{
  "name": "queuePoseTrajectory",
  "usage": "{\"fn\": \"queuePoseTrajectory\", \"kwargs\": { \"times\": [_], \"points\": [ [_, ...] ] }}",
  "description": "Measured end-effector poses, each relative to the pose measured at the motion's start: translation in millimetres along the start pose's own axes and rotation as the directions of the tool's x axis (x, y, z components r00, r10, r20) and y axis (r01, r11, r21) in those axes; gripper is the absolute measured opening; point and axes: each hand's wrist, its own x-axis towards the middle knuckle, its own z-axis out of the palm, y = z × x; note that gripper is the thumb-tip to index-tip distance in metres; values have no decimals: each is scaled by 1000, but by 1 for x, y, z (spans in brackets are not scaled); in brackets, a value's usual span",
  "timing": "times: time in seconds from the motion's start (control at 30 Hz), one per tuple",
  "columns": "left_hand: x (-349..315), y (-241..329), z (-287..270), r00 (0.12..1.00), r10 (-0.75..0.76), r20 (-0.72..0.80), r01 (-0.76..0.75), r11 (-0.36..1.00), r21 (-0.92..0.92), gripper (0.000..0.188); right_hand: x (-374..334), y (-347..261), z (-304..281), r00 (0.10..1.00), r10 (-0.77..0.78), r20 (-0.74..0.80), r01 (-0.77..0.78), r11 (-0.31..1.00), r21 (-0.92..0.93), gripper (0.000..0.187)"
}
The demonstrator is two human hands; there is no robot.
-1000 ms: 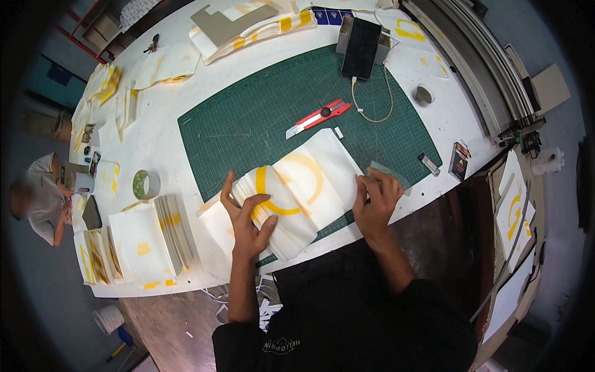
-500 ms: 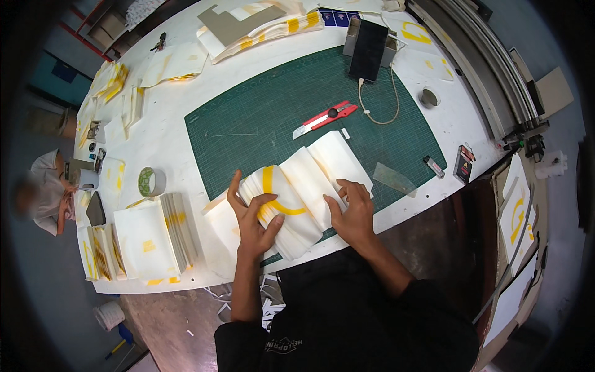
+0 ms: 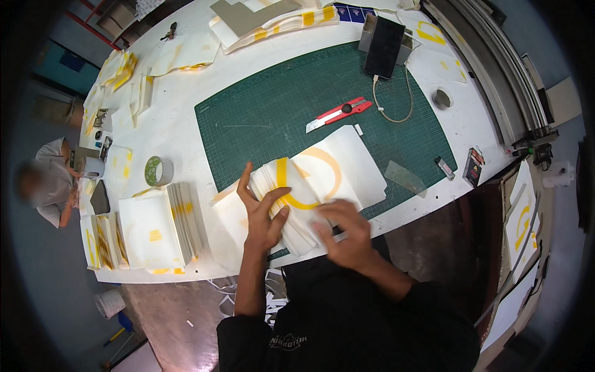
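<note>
One folded pile of printed sheets (image 3: 305, 180) lies on one green cutting mat (image 3: 248, 118), near one red cutter (image 3: 339, 114); one left hand (image 3: 266, 218), fingers spread, presses it without closing round it. One right hand (image 3: 347, 234) blurs, its grip impossible to tell; unlike half a second ago, it is off the right-hand pages (image 3: 358, 166), which show a pale orange arc (image 3: 339, 173).

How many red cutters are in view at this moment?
1. The red cutter lies on the green cutting mat, beyond the white printed sheets that the left hand touches. Others could be hidden under the paper stacks.
</note>
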Motion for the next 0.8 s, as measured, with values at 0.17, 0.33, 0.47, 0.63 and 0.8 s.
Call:
{"fn": "queuePoseTrajectory", "kwargs": {
  "times": [0.17,0.33,0.47,0.63,0.8],
  "points": [
    [0,3,3,998,-33,-51,31,999,-42,35,11,52,-48,927,38,-373,-223,855,-468,28],
    [2,3,3,998,-21,-53,19,999,-45,36,-6,56,-47,982,38,-185,-103,929,-355,24],
    [3,3,5,998,-16,-55,14,999,-37,38,-6,48,-28,997,48,-63,-74,846,-527,25],
    [0,-1,2,999,2,-44,-4,999,-32,38,3,46,-9,954,251,-162,-297,855,-426,26],
    [3,5,3,999,-3,-36,2,999,-38,37,1,17,13,978,180,-109,-179,984,17,27]
  ]
}}
